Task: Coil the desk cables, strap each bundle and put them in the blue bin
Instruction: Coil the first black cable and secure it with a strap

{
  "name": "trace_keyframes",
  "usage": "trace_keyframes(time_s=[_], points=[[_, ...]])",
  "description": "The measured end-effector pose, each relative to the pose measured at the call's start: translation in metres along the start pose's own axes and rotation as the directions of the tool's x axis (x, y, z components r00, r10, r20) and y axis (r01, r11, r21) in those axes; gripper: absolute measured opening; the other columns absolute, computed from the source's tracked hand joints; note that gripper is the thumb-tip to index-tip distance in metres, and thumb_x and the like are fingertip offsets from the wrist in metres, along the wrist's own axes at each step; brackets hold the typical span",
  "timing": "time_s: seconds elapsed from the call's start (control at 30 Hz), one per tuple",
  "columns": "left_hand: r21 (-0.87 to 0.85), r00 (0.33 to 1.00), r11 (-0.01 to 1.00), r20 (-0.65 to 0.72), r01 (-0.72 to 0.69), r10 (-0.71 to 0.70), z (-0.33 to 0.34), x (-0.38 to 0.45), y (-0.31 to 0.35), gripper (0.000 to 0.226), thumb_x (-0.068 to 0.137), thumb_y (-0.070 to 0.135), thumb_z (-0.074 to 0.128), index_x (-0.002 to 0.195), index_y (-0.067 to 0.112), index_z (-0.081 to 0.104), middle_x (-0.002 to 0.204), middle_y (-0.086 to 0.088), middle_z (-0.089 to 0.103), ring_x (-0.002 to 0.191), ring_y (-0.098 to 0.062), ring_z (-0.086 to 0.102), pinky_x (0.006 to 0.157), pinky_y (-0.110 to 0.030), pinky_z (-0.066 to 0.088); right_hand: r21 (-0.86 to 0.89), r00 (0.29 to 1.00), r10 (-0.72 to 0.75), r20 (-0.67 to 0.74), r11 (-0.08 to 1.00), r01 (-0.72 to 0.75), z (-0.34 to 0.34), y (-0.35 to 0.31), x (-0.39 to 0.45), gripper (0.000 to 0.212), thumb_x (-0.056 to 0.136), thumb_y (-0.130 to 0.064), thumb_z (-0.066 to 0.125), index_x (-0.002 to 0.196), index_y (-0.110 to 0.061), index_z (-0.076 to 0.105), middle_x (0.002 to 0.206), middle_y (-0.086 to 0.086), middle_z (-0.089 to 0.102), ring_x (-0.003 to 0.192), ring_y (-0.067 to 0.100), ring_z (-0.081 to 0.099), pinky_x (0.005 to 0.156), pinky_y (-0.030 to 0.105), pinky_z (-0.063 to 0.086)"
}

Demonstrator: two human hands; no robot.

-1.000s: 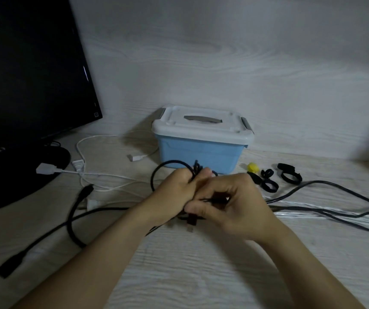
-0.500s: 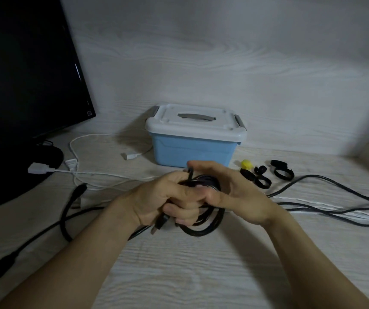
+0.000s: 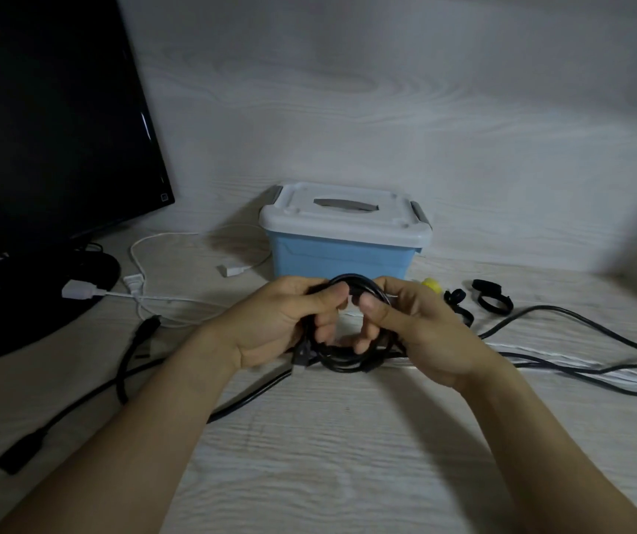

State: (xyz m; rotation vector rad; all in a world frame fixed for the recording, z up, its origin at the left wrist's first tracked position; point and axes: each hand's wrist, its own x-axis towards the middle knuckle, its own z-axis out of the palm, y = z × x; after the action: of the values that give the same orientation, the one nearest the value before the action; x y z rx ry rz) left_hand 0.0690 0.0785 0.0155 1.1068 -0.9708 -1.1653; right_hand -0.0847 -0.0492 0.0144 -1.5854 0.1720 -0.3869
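Here, a person's left hand (image 3: 278, 321) and right hand (image 3: 417, 325) are gripping a coiled black cable (image 3: 347, 358) near the lidded blue bin (image 3: 341, 260); next, seemingly, 1 strap (image 3: 492, 300) from the right.

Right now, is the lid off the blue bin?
No, the white lid sits closed on top of the blue bin, behind the two hands holding the black cable coil.
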Motion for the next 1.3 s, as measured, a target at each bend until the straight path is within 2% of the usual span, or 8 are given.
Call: trace_keyframes(time_s=[0.27,0.37,0.53,0.67,0.77,0.93,1.13,1.3], points=[[-0.133,0.982,0.988,0.180,0.078,-0.053,0.002,0.001,-0.008,0.016,0.075,0.003,0.061,0.090,0.001,0.056,0.066,-0.008,0.056,0.066,-0.024,0.062,0.070,-0.033,0.052,0.142,0.995,0.071,-0.077,0.988,-0.059,0.011,0.000,0.003,0.036,0.098,-0.033,0.046,0.069,-0.012,0.053,0.049,-0.008,0.021,0.041,0.008,0.016,0.042,0.021,0.026],[-0.234,0.976,0.964,0.206,0.123,-0.075,0.006,0.000,-0.009,0.006,0.072,0.010,0.063,0.077,0.007,0.060,0.057,-0.004,0.049,0.052,-0.018,0.047,0.059,-0.030,0.040,-0.004,0.998,0.000,-0.057,1.000,0.000,0.016,-0.001,0.003,0.036,0.096,-0.033,0.048,0.079,-0.002,0.048,0.050,-0.007,0.023,0.040,0.007,0.019,0.041,0.020,0.023],[-0.034,0.973,0.981,0.135,0.191,-0.185,0.012,0.002,-0.010,0.057,0.094,0.057,0.042,0.061,0.015,0.061,0.042,0.005,0.037,0.036,-0.010,0.032,0.054,-0.027,0.029,-0.135,0.995,0.036,-0.093,0.990,-0.049,0.024,-0.003,0.000,0.041,0.104,-0.029,0.039,0.075,-0.002,0.050,0.043,-0.011,0.041,0.035,0.005,0.029,0.041,0.022,0.030],[-0.048,0.962,0.986,0.231,0.162,-0.147,0.008,-0.001,-0.010,0.044,0.097,0.039,0.047,0.068,0.008,0.060,0.052,-0.002,0.042,0.048,-0.021,0.051,0.082,-0.038,0.052,-0.247,0.994,0.030,-0.108,0.967,-0.056,0.024,-0.004,0.000,0.048,0.106,-0.035,0.039,0.067,-0.016,0.060,0.048,-0.005,0.057,0.037,0.012,0.042,0.044,0.028,0.035],[-0.202,0.944,0.952,0.286,0.230,-0.167,0.010,-0.001,-0.009,0.042,0.097,0.032,0.041,0.076,0.006,0.065,0.052,0.000,0.048,0.042,-0.015,0.049,0.065,-0.032,0.051,-0.330,0.989,-0.037,-0.142,0.944,-0.012,0.022,0.003,0.000,0.050,0.102,-0.047,0.043,0.063,-0.021,0.061,0.057,0.009,0.058,0.045,0.029,0.053,0.051,0.042,0.043],[-0.303,0.954,0.908,0.174,0.289,-0.246,0.013,0.007,-0.009,0.054,0.093,0.054,0.037,0.062,0.014,0.055,0.039,0.010,0.024,0.028,-0.005,0.020,0.037,-0.021,0.030,-0.580,0.962,-0.223,-0.158,0.809,0.092,0.022,0.007,0.002,0.048,0.101,-0.049,0.038,0.073,-0.012,0.051,0.053,-0.007,0.045,0.049,0.011,0.042,0.053,0.042,0.041],[-0.365,0.981,0.911,0.092,0.191,-0.169,0.009,0.002,-0.001,0.032,0.088,0.033,0.046,0.060,0.019,0.046,0.051,0.003,0.035,0.039,-0.011,0.037,0.051,-0.028,0.047,-0.846,0.967,-0.201,-0.159,0.533,-0.028,-0.003,0.009,0.001,0.066,0.088,-0.079,0.022,0.119,-0.028,0.051,0.086,-0.006,0.067,0.072,0.004,0.061,0.069,0.033,0.048],[-0.358,0.979,0.924,0.194,0.137,-0.070,0.003,0.000,-0.006,0.029,0.098,0.027,0.044,0.077,0.010,0.054,0.083,-0.010,0.058,0.066,-0.019,0.060,0.062,-0.033,0.055,-0.808,0.954,-0.282,-0.103,0.584,0.085,0.001,0.013,0.003,0.053,0.093,-0.069,0.030,0.085,-0.026,0.059,0.061,-0.003,0.060,0.053,0.011,0.054,0.056,0.043,0.047]])
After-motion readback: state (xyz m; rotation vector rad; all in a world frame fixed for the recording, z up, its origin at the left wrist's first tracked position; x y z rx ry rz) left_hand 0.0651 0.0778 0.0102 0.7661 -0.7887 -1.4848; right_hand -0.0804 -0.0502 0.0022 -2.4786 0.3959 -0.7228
